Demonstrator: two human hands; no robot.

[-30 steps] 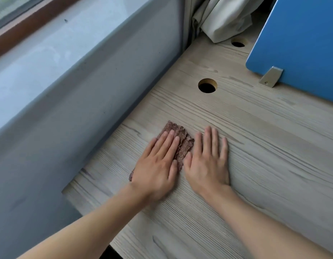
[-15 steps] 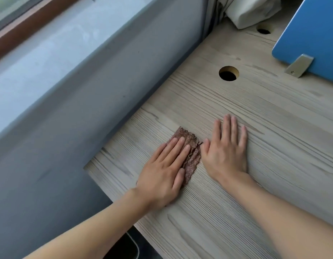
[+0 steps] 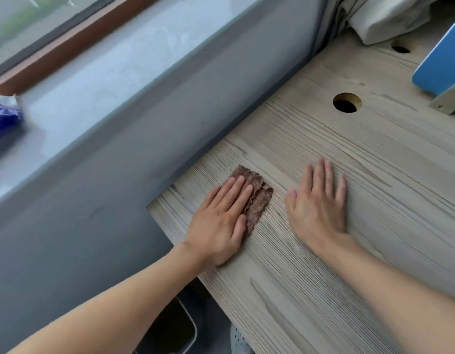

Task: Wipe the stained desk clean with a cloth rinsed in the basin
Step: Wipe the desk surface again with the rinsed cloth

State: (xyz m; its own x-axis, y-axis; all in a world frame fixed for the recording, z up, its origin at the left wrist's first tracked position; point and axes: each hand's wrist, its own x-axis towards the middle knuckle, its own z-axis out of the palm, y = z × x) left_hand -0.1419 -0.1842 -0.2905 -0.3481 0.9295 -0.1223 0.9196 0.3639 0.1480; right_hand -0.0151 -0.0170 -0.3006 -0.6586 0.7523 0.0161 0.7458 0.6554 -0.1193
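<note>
A folded brown cloth (image 3: 257, 198) lies on the pale wood-grain desk (image 3: 336, 264), close to its left corner. My left hand (image 3: 218, 221) presses flat on the cloth with straight fingers, covering most of it. My right hand (image 3: 318, 203) rests flat on the bare desk a short way to the right of the cloth, fingers spread, not touching it. No basin is clearly in view.
A grey wall and window sill (image 3: 93, 103) run along the desk's left side. A round cable hole (image 3: 347, 102) lies ahead, a second hole (image 3: 400, 49) farther back. A blue divider panel (image 3: 443, 65) with a metal bracket stands at the right. Pale fabric (image 3: 389, 16) is bunched in the far corner. A dark bin (image 3: 175, 325) sits below the desk edge.
My left hand has slid the cloth back toward the desk's near left corner. My right hand has drawn apart from the cloth, leaving a gap between the two hands.
</note>
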